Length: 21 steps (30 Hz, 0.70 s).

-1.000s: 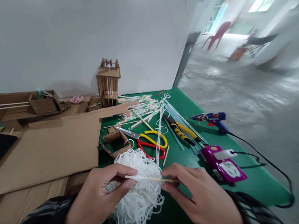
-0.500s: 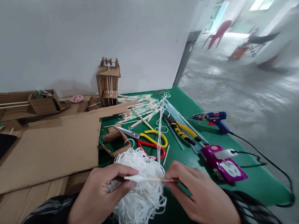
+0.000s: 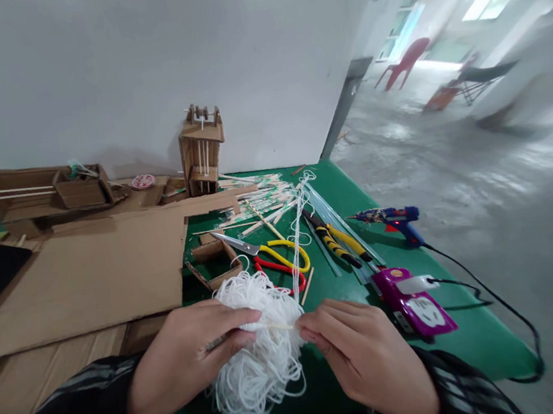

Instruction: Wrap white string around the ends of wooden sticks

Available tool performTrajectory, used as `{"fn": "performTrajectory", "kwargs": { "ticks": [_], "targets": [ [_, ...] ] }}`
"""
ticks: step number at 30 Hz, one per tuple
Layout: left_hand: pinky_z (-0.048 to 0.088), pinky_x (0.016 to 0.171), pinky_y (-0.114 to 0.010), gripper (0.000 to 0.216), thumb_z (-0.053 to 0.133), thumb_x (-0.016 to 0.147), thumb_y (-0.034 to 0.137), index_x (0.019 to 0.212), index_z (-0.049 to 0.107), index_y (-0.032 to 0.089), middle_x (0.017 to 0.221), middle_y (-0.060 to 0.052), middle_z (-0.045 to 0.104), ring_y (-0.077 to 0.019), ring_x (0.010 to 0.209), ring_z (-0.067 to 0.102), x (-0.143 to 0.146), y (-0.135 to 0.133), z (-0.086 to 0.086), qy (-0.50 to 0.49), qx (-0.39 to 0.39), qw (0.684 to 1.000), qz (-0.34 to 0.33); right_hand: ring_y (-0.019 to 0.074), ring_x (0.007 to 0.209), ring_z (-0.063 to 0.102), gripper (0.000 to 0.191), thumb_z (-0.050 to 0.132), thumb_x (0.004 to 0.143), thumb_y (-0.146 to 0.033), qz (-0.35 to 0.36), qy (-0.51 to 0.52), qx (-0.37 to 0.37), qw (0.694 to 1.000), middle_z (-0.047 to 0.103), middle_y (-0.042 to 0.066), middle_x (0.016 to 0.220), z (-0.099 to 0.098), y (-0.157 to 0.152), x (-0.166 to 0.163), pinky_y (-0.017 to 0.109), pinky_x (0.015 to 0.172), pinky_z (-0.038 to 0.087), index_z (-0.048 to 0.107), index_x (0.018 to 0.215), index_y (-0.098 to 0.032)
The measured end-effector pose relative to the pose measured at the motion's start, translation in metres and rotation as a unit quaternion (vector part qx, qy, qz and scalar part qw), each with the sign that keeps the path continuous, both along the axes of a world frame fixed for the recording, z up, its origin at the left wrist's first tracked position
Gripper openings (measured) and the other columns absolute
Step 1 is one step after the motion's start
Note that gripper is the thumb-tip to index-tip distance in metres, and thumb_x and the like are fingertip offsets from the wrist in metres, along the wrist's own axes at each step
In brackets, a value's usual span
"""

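Stick [image 3: 282, 328] between left fingers [image 3: 242, 316], right fingers [image 3: 315, 322]

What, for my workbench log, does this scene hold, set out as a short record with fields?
Left hand: pinches thin wooden stick at its white-wrapped part
Right hand: pinches the stick farther right
Beneath the stick: loose heap of white string
Beyond the heap: scissors with red and yellow handles
Right of scissors: pliers with black-and-yellow handles
Far right: blue glue gun
Nearer: purple power strip
Back: upright cardboard tower
Surface: green table
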<state>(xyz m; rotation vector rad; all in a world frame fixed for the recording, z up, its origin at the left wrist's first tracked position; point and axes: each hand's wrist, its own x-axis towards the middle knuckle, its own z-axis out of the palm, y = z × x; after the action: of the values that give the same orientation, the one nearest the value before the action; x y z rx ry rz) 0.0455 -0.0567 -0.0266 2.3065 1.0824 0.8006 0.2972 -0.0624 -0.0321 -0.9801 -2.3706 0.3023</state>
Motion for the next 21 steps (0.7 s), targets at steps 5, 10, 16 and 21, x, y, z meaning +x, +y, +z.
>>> {"fn": "performTrajectory", "kwargs": {
  "ticks": [5, 10, 16, 21],
  "targets": [
    [0.049, 0.075, -0.016, 0.019, 0.059, 0.092, 0.031, 0.104, 0.072, 0.023, 0.092, 0.002, 0.078, -0.0119, 0.08, 0.071, -0.003, 0.003, -0.004, 0.009, -0.002, 0.999, 0.048, 0.0205, 0.08, 0.061, 0.014, 0.06, 0.086, -0.01, -0.069, 0.059, 0.143, 0.986, 0.072, 0.005, 0.086, 0.013, -0.008, -0.006, 0.036, 0.075, 0.044, 0.065, 0.096, -0.018],
    [0.05, 0.073, -0.017, 0.017, 0.062, 0.089, 0.036, 0.097, 0.073, 0.026, 0.094, 0.004, 0.077, -0.0142, 0.083, 0.07, 0.002, 0.003, -0.007, -0.041, -0.148, 0.979, 0.134, 0.0192, 0.085, 0.062, 0.011, 0.057, 0.091, -0.022, 0.028, 0.168, 0.187, 0.967, 0.074, 0.003, 0.083, 0.01, -0.02, -0.029, 0.034, 0.075, 0.049, 0.067, 0.094, -0.019],
    [0.05, 0.062, -0.018, 0.025, 0.065, 0.085, 0.042, 0.095, 0.072, 0.02, 0.071, 0.002, 0.071, -0.0119, 0.066, 0.063, 0.005, 0.002, -0.013, -0.226, -0.311, 0.91, 0.157, 0.0199, 0.076, 0.059, 0.014, 0.053, 0.091, -0.017, 0.066, 0.025, 0.055, 0.996, 0.072, 0.006, 0.088, -0.01, 0.0, -0.045, 0.035, 0.068, 0.043, 0.064, 0.1, -0.016],
    [0.05, 0.061, -0.017, 0.025, 0.071, 0.081, 0.041, 0.09, 0.071, 0.018, 0.072, 0.001, 0.072, -0.0093, 0.062, 0.062, 0.002, 0.003, -0.021, -0.351, -0.373, 0.847, 0.14, 0.0171, 0.07, 0.059, 0.007, 0.054, 0.091, -0.022, 0.024, 0.07, -0.067, 0.995, 0.067, 0.003, 0.075, -0.023, 0.007, -0.047, 0.029, 0.068, 0.042, 0.058, 0.095, -0.018]
  ]
}}
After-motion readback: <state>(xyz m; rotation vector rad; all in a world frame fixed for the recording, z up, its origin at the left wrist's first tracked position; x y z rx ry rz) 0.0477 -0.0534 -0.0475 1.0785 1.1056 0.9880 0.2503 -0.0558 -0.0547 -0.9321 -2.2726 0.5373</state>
